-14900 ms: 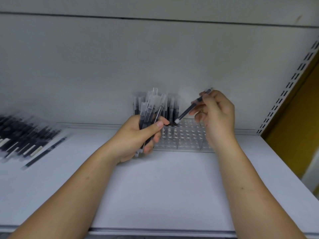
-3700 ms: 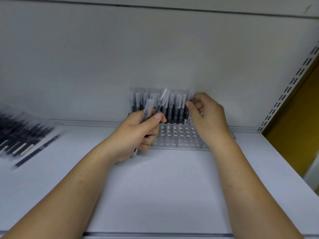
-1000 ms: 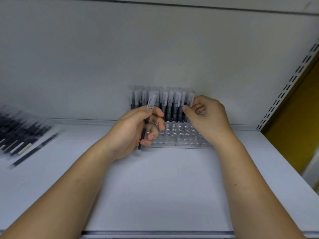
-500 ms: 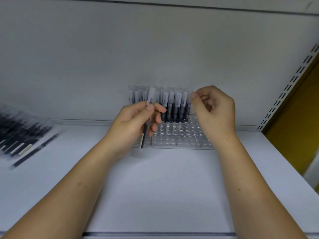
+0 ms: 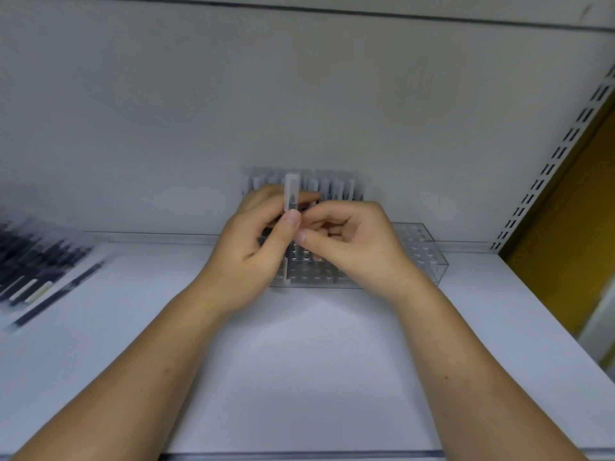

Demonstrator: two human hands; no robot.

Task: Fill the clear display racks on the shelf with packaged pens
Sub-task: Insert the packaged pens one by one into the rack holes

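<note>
While your left hand [image 5: 246, 257] grips the packaged pen [image 5: 292, 193] upright over the clear display rack [image 5: 420, 251], treat it as light, thin and stiff in a slick sleeve. Pinch mid-barrel, not the empty wrapper top, which would likely crumple. Your right hand [image 5: 352, 241], fingers curled, meets the pen just below your left thumb; whether it has hold yet, I cannot tell. Half a second ago that hand was up by the back row of pens [image 5: 336, 189] — now it has dropped across.

The rack [image 5: 420, 252] is half hidden; the blurred pen pile [image 5: 31, 261] is cropped.
</note>
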